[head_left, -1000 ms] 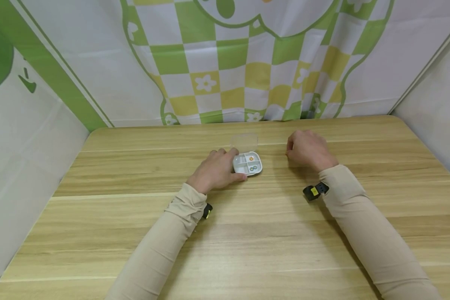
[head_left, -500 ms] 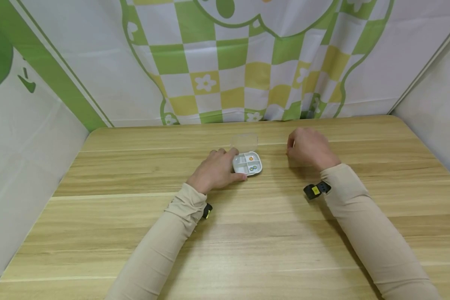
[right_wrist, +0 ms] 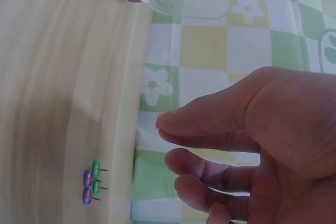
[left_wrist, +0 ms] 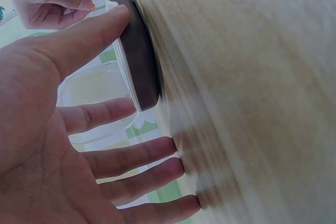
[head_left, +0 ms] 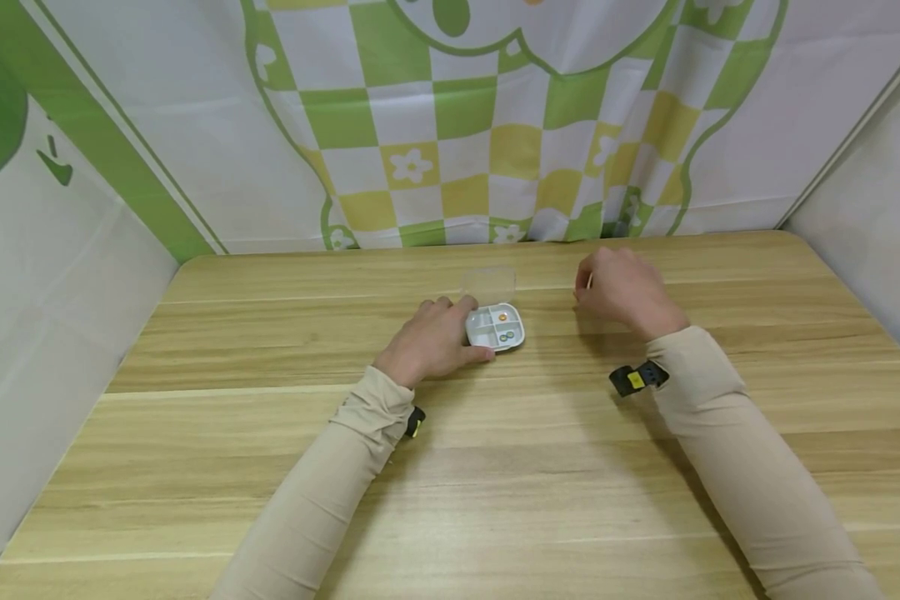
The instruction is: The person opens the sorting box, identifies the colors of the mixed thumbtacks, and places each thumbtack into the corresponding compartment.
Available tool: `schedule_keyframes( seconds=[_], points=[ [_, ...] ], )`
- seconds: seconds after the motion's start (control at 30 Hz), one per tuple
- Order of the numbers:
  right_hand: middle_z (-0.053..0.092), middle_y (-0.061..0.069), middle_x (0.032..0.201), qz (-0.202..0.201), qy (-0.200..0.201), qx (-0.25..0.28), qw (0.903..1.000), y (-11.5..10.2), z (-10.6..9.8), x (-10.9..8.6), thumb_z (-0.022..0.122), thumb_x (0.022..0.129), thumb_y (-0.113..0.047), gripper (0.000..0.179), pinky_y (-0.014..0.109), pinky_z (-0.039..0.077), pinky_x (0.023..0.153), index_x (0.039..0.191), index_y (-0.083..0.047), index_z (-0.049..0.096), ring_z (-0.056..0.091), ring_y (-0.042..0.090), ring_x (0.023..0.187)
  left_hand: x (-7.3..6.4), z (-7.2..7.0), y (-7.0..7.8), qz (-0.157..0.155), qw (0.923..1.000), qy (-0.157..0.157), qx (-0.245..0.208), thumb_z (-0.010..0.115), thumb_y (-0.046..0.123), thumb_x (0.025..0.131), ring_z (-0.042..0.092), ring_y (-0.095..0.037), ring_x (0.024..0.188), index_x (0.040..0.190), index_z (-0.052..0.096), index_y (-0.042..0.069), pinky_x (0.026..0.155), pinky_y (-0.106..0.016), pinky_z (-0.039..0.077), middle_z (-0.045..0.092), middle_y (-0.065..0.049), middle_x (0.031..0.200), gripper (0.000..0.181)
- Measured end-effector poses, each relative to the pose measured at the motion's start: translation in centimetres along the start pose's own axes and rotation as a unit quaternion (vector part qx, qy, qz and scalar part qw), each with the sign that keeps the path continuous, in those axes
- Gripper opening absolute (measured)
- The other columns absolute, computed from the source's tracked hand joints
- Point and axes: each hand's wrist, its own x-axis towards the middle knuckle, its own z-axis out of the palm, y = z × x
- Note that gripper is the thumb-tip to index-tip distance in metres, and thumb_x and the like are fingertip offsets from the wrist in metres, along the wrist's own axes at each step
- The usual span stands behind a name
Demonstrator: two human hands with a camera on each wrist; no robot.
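A small white pill box [head_left: 483,337] with a dark base lies on the table, its clear lid [head_left: 489,285] folded back. Two right-hand compartments hold an orange thumbtack [head_left: 502,317] and two green ones [head_left: 506,337]. My left hand [head_left: 431,340] steadies the box between thumb and index finger, the other fingers spread to the tabletop in the left wrist view. To the right, my right hand [head_left: 622,287] hovers above the table. Its thumb and index finger pinch a tiny orange thumbtack [left_wrist: 93,7], mostly hidden by the fingertips.
Several green and purple thumbtacks [right_wrist: 94,182] lie points up on the table near my right hand; the hand hides them in the head view. A checked curtain [head_left: 465,125] hangs behind the table's [head_left: 450,500] far edge. White cloth walls stand at both sides.
My right hand has risen slightly and shifted a little right, its wrist turning. The left hand and pill box have stayed in place.
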Motion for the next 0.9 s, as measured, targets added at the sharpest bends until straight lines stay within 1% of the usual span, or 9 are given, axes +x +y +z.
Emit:
schedule_keyframes(
  seconds=[0.37,0.73,0.9],
  points=[
    [0.068,0.006,0.075,-0.004,0.008,0.009,0.9999,-0.1,-0.37,-0.24,0.063,0.088,-0.013,0.013,0.049,0.049,0.065,0.086,-0.01,0.075,0.062,0.031,0.073,0.0,-0.02,0.02,0.001,1.0,0.0,-0.001,0.077,0.046,0.089,0.055,-0.035,0.113,0.145,0.049,0.007,0.092,-0.048,0.049,0.059,-0.02,0.126,0.073],
    [0.067,0.004,0.071,-0.001,0.013,0.011,0.9999,-0.25,-0.59,-0.4,0.062,0.088,-0.014,0.014,0.051,0.049,0.066,0.086,-0.012,0.075,0.062,0.032,0.076,-0.13,-0.14,0.09,-0.001,1.0,0.001,0.0,0.077,0.046,0.09,0.055,-0.036,0.114,0.146,0.049,0.007,0.093,-0.049,0.049,0.059,-0.021,0.128,0.074],
    [0.067,0.006,0.076,-0.003,0.013,0.008,0.9999,-0.23,-0.57,-0.44,0.063,0.088,-0.014,0.013,0.051,0.049,0.067,0.086,-0.012,0.075,0.062,0.032,0.078,-0.06,-0.01,0.1,-0.001,1.0,0.0,-0.002,0.077,0.046,0.09,0.054,-0.035,0.114,0.145,0.049,0.008,0.092,-0.049,0.05,0.059,-0.021,0.127,0.073]
  ],
)
